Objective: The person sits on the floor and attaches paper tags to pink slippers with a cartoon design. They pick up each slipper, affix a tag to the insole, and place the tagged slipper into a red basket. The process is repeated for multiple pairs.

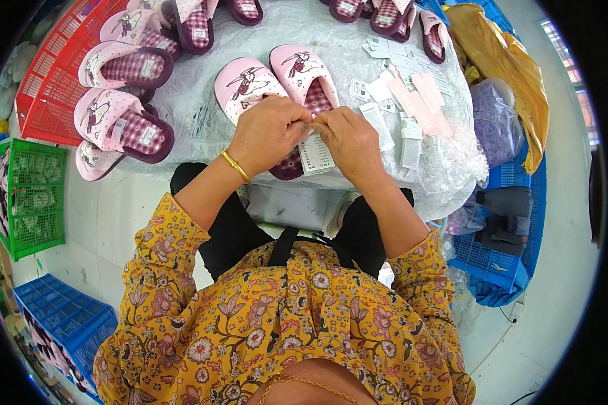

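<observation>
Centre-top of frame, left hand (267,131) & right hand (351,138) pinch fingertips shut on white paper tag (315,154), steadying it over pink fabric slipper pair (277,84).

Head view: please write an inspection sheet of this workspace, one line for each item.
Surface: table covered with a pale plastic sheet.
Job's things: pair of pink slippers lying in front of the hands; a white tag hangs from the fingers.
Clutter: more pink slippers at the left and far edges; loose white tags and pink strips at the right; clear bags.
Grippers: left hand and right hand meet fingertip to fingertip, pinching the tag.
Cables: nothing seen.
Surroundings: red crate, green crate, blue crates, yellow bag, pale floor.
</observation>
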A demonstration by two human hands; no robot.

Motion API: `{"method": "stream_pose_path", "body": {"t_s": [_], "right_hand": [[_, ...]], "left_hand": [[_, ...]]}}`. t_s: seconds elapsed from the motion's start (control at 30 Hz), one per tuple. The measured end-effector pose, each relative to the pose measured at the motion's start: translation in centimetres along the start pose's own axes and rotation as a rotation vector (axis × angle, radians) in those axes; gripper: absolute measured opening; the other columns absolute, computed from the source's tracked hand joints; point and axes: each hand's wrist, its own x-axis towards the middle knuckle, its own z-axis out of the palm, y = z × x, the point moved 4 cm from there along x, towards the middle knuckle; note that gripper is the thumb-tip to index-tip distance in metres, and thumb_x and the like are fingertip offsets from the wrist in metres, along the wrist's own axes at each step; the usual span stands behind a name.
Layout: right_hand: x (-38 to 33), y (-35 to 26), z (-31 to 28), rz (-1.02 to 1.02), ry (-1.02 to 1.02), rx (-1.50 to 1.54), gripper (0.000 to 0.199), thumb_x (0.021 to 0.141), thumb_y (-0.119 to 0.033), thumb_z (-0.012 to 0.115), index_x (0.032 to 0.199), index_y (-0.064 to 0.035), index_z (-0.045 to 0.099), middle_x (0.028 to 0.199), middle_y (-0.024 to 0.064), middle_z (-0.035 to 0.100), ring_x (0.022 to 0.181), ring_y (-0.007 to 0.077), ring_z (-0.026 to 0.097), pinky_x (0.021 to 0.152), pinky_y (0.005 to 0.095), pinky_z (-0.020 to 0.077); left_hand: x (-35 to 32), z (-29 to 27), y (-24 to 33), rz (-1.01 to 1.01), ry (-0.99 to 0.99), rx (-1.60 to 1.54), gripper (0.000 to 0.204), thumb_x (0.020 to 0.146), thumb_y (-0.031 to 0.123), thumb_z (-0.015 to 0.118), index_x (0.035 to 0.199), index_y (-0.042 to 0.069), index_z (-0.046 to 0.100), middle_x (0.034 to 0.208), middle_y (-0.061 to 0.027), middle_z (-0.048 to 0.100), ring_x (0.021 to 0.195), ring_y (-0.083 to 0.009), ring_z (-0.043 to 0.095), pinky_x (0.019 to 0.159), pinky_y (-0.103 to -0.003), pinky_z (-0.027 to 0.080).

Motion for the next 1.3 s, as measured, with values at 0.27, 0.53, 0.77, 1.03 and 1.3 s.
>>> {"method": "stream_pose_path", "body": {"t_s": [0.27, 0.53, 0.77, 1.03, 1.3], "right_hand": [[-0.2, 0.2, 0.3, -0.076, -0.044, -0.049, 0.013, 0.083, -0.017, 0.072, 0.087, -0.011, 0.06, 0.08, 0.0055, 0.057, 0.07, 0.0268, 0.061, 0.063, 0.0387, 0.0484], [-0.1, 0.2, 0.4, -0.119, -0.159, -0.031, 0.012, 0.081, -0.014, 0.069, 0.09, -0.011, 0.061, 0.081, 0.0064, 0.056, 0.073, 0.0276, 0.062, 0.065, 0.0387, 0.0496], [-0.1, 0.5, 1.0, -0.09, -0.189, 0.074, 0.011, 0.083, -0.014, 0.069, 0.091, -0.0104, 0.062, 0.082, 0.0075, 0.057, 0.074, 0.0295, 0.061, 0.066, 0.0407, 0.0504], [0.3, 0.8, 1.5, -0.024, -0.192, 0.213, 0.011, 0.087, -0.018, 0.067, 0.088, -0.0086, 0.061, 0.081, 0.0099, 0.057, 0.074, 0.0317, 0.061, 0.064, 0.0422, 0.0503], [1.4, 1.2, 0.8, 0.245, -0.531, 0.311, 0.015, 0.09, -0.018, 0.065, 0.094, -0.0037, 0.061, 0.079, 0.0128, 0.063, 0.07, 0.0298, 0.063, 0.066, 0.038, 0.0511]], "left_hand": [[0.0, 0.2, -0.3, 0.041, -0.032, 0.009, 0.01, 0.081, 0.006, 0.068, 0.091, 0.004, 0.069, 0.085, -0.009, 0.068, 0.077, -0.0256, 0.064, 0.072, -0.035, 0.051], [0.1, 0.4, -1.3, -0.162, -0.134, -0.354, 0.007, 0.081, 0.006, 0.065, 0.087, 0.004, 0.063, 0.076, -0.0085, 0.065, 0.069, -0.0227, 0.062, 0.066, -0.034, 0.05], [0.5, 0.0, -1.3, -0.206, -0.233, -0.334, 0.01, 0.081, 0.006, 0.067, 0.084, 0.003, 0.057, 0.07, -0.0071, 0.061, 0.064, -0.0178, 0.059, 0.062, -0.031, 0.048], [0.5, 0.1, -1.6, -0.174, -0.216, -0.331, 0.014, 0.081, 0.009, 0.069, 0.082, 0.004, 0.056, 0.067, -0.0066, 0.059, 0.06, -0.0185, 0.056, 0.059, -0.032, 0.046], [0.7, -0.3, -1.4, -0.184, -0.247, -0.307, 0.014, 0.08, 0.008, 0.07, 0.081, 0.004, 0.056, 0.068, -0.0068, 0.061, 0.06, -0.0189, 0.057, 0.058, -0.031, 0.046]]}}
